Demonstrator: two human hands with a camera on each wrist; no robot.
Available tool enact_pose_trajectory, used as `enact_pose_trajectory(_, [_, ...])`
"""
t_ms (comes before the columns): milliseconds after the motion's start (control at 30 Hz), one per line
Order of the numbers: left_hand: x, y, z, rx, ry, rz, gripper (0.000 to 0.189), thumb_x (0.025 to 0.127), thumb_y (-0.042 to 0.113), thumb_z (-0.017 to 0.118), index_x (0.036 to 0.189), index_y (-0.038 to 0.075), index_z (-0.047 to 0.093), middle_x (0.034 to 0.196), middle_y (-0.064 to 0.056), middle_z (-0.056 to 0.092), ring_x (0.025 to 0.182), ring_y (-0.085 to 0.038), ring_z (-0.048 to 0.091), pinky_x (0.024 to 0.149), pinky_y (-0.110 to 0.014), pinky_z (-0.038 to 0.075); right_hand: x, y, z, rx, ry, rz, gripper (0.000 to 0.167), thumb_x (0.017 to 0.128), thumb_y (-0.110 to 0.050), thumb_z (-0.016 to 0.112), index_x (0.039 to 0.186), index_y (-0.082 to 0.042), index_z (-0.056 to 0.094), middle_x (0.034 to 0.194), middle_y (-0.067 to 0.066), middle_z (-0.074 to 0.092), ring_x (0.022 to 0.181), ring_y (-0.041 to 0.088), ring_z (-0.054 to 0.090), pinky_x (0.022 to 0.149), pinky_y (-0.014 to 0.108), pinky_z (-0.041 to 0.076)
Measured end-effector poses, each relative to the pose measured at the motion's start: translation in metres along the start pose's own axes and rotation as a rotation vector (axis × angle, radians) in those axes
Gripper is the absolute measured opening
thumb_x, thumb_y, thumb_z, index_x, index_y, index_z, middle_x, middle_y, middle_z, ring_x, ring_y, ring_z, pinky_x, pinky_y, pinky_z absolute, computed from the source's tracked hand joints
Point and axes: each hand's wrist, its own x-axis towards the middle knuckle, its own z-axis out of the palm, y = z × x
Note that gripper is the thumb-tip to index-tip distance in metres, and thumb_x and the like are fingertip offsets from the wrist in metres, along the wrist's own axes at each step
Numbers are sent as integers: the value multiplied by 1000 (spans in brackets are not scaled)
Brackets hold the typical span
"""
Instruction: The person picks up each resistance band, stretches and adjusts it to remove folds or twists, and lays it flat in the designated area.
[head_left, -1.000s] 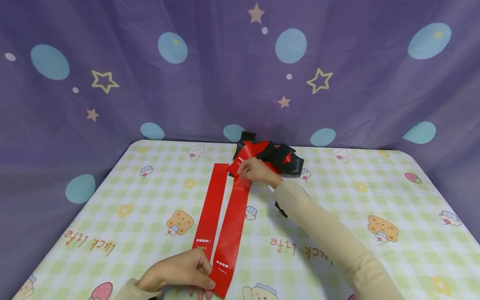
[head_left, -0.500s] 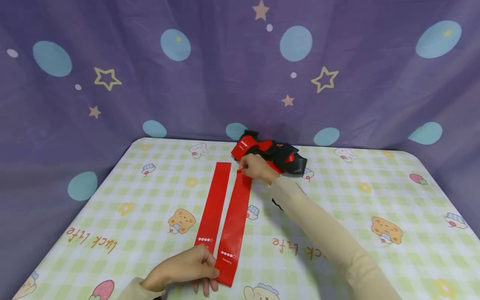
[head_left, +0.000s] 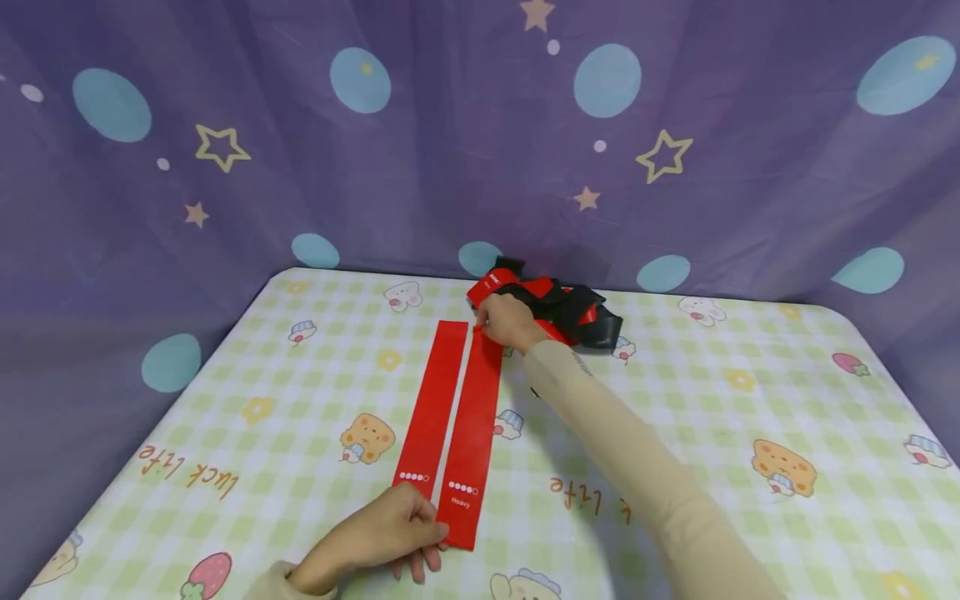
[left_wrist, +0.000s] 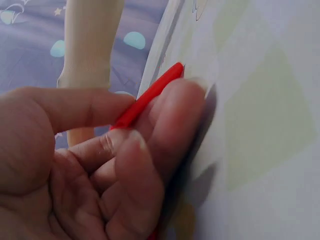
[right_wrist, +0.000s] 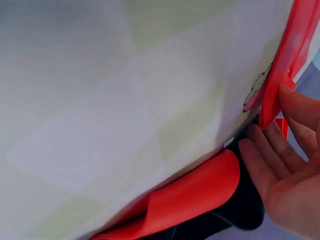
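Note:
Two red exercise bands, the left band [head_left: 431, 400] and the right band [head_left: 471, 425], lie flat side by side with a narrow gap. White dots mark both, and "Heavy" is printed on the right one. My left hand [head_left: 393, 525] pinches the right band's near end between thumb and fingers; the left wrist view shows the band's edge [left_wrist: 156, 92] there. At the far end my right hand [head_left: 508, 322] pinches the same band's corner. In the right wrist view its thumb presses on the band [right_wrist: 280, 90], close beside the heap.
A tangled heap of black and red bands [head_left: 573, 307] lies at the table's back edge, right behind my right hand. The checked tablecloth [head_left: 660, 417] has printed cartoons. A purple curtain [head_left: 450, 167] hangs behind the table.
The right band has straightened and its near end has shifted away from me, closer in line with the left band. A labelled red piece near my right hand has dropped back onto the heap.

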Motion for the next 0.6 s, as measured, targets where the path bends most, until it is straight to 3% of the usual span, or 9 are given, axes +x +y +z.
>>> enact_pose_trajectory(300, [3,2,7,6,84,-66,26,92,19,59,73,2,69,63,-7,68,43,-4,56,38,-17,38,6,-4,-1,-3,-2,57,13,89,-16,64,95,-10,74,99,5,72,93,24,64,86,40,53])
enact_pose_trajectory(600, [1,2,6,6,108,-110,25,91,17,59,72,3,68,61,-6,67,44,-8,58,39,-17,38,14,-9,7,69,2,67,15,89,-13,65,100,-9,74,102,5,72,95,24,66,89,37,53])
